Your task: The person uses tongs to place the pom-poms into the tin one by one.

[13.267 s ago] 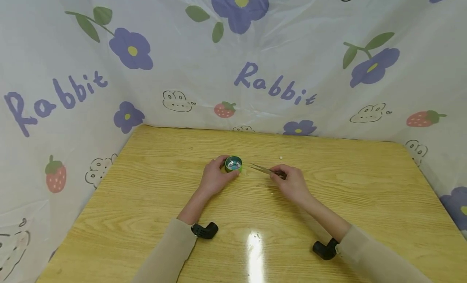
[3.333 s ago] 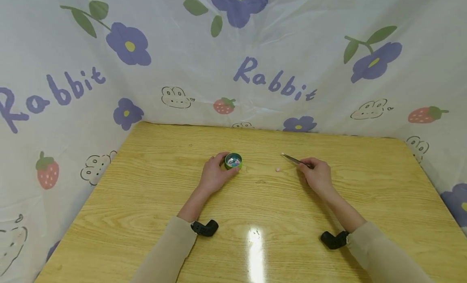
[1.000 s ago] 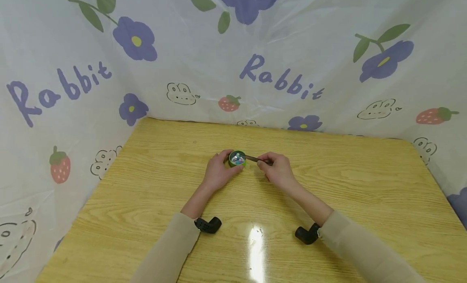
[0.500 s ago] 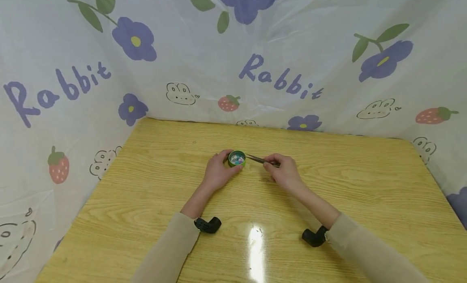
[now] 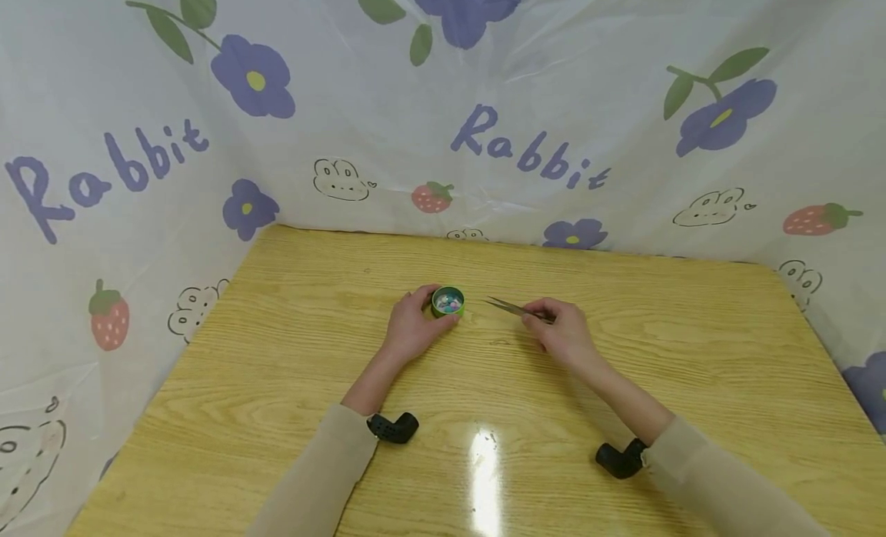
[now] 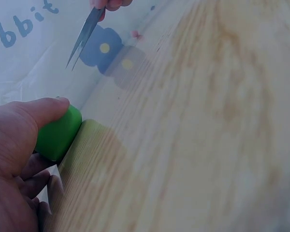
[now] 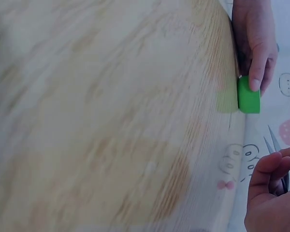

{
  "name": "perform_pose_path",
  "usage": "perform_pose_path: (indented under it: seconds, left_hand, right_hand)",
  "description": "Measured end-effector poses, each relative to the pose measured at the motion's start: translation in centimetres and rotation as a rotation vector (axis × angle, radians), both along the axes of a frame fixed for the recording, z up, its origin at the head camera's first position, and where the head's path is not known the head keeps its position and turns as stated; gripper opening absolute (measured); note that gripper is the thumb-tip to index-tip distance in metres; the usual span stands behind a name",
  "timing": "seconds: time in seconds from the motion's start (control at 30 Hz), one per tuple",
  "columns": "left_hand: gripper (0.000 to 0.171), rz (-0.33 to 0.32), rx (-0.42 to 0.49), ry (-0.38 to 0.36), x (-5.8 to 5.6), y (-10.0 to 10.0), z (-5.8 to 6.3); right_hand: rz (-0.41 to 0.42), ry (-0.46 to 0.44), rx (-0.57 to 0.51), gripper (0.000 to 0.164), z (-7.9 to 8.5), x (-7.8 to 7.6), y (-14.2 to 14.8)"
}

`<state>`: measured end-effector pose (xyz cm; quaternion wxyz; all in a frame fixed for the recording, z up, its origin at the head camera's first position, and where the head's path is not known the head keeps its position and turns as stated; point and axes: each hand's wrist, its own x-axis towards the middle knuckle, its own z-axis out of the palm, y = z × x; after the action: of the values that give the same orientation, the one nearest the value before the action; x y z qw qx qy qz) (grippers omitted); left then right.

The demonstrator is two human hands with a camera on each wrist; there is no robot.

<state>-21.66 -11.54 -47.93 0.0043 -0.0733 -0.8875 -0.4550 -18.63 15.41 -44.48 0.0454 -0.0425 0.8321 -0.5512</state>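
A small round green tin [image 5: 450,291] stands upright on the table, and inside it lie several tiny beads [image 5: 450,305] in pink, white and teal. My left hand [image 5: 410,325] grips the tin's side, thumb at the front and fingers behind; the left wrist view shows the thumb pressing the green wall [image 6: 63,133]. To the right, my right hand [image 5: 564,333] pinches metal tweezers [image 5: 511,308] that point left at the tin. Their tips are spread, with nothing visible between them, a short way from the rim. In the right wrist view the right hand's fingers [image 7: 270,174] curl round the tweezers.
The wood-grain table [image 5: 332,291] reaches back to a printed cloth [image 5: 388,121] hung behind and at the sides. A black wrist camera [image 5: 393,428] sits at the left sleeve, another black wrist camera [image 5: 619,458] at the right.
The tweezers reached the tin's opening one second ago, then drew back right with tips parting. The white and pink beads seen earlier on the table are gone; the tin holds more beads.
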Motion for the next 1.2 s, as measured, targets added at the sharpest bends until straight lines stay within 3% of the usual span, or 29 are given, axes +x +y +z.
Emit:
perform_pose_path:
  seconds: [0.87,1.2]
  left_hand:
    - [0.066,-0.004,-0.004,-0.012,-0.2,0.0,0.1]
    - [0.067,-0.001,-0.015,-0.014,-0.1,0.0,0.0]
  right_hand:
    - [-0.075,-0.031,0.147,0.026,-0.7,1.1,5.4]
    - [-0.098,-0.063,0.129,0.023,-1.1,1.6,6.2]
